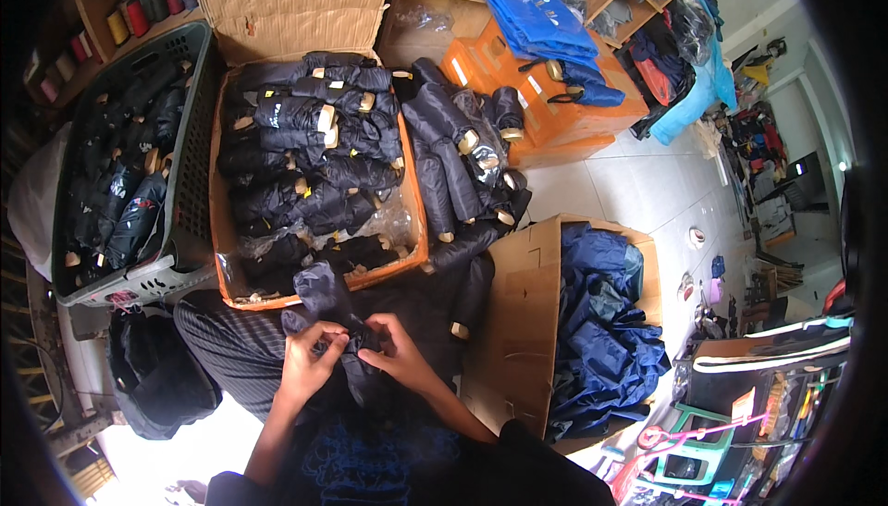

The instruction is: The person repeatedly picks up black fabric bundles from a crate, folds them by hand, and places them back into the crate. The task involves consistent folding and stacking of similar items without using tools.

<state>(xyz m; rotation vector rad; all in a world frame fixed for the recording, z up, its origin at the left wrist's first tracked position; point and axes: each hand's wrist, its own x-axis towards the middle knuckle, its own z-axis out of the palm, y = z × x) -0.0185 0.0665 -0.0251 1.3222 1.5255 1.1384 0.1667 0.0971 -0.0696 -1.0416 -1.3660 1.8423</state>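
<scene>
Over my lap, my left hand [310,358] and my right hand [398,351] are close together, thumbs and fingers pinching a thin black fabric piece [322,291]. One part of the cloth stands up beyond my left hand; another hangs between my hands. What exactly lies under the fingertips is too small to make out. Just beyond is an open cardboard box [414,182] of black rolled bundles [296,113] with pale ends, which look like folding umbrellas. More such bundles [435,173] are heaped against its right side.
A dark plastic basket [191,173] of similar bundles stands at the left. To my right is a cardboard box [513,321] with crumpled navy fabric [601,321]. Orange containers [564,113] carry blue bags [536,20] farther back. Thread spools [136,16] sit on a shelf.
</scene>
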